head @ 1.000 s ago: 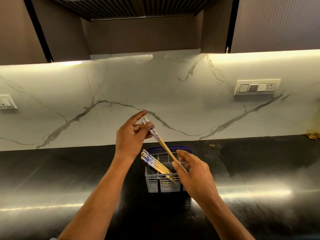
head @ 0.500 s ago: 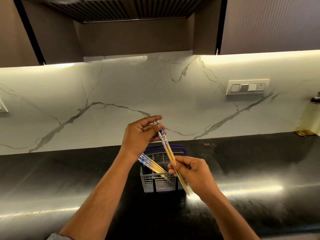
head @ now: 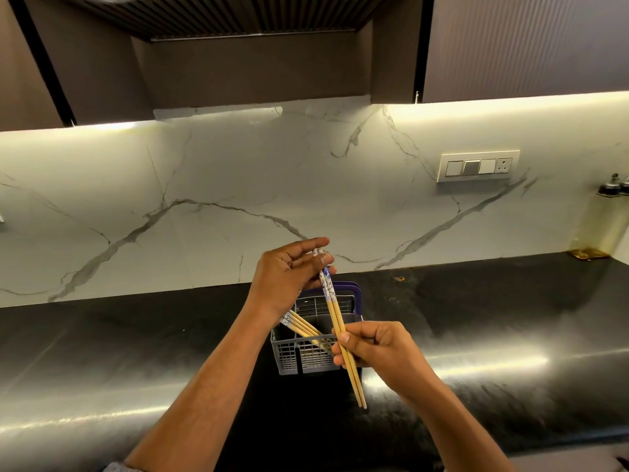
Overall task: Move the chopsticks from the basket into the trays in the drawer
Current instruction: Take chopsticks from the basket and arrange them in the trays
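- Chopsticks, a pair (head: 335,315), ran steeply between my two hands, patterned blue-and-white ends up, bare tips down and toward me.
- My left hand (head: 289,281) pinched their patterned tops between thumb and fingers (head: 315,241).
- My right hand (head: 377,349) was closed around the wooden shafts lower down, tips sticking out below my fingers.
- Just behind my right fingers stood the grey basket (head: 303,356), more chopsticks (head: 301,328) leaning in it, patterned ends toward my left wrist.
- Under both hands lay a glossy black counter (head: 136,352); beyond my fingertips rose a veined marble wall (head: 204,185) with a switch plate (head: 478,166).
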Demonstrator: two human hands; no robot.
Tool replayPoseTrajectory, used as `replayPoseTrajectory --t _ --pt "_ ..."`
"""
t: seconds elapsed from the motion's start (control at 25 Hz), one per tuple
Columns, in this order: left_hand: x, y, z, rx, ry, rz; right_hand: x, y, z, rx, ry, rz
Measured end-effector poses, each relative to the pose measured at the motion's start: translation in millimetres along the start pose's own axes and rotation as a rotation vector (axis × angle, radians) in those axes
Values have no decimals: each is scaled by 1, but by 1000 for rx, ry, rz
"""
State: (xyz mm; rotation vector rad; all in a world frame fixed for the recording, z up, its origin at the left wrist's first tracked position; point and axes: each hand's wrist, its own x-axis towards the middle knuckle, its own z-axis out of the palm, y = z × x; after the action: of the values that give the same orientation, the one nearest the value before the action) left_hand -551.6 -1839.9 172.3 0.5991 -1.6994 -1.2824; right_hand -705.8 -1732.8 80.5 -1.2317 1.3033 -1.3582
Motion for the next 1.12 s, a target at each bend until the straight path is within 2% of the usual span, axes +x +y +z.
replayPoseTrajectory --t 0.24,0.6,0.92,1.12 --pt "-3 -9 8 54 -40 -24 -5 3 0 21 -46 24" --pt "-12 -29 19 12 -58 -138 -11 20 -7 -45 20 0" --pt "-69 -102 41 -207 -67 -383 -51 89 -11 -66 -3 296" --pt "-126 -159 62 -183 -152 -586 -111 161 -13 -118 26 444"
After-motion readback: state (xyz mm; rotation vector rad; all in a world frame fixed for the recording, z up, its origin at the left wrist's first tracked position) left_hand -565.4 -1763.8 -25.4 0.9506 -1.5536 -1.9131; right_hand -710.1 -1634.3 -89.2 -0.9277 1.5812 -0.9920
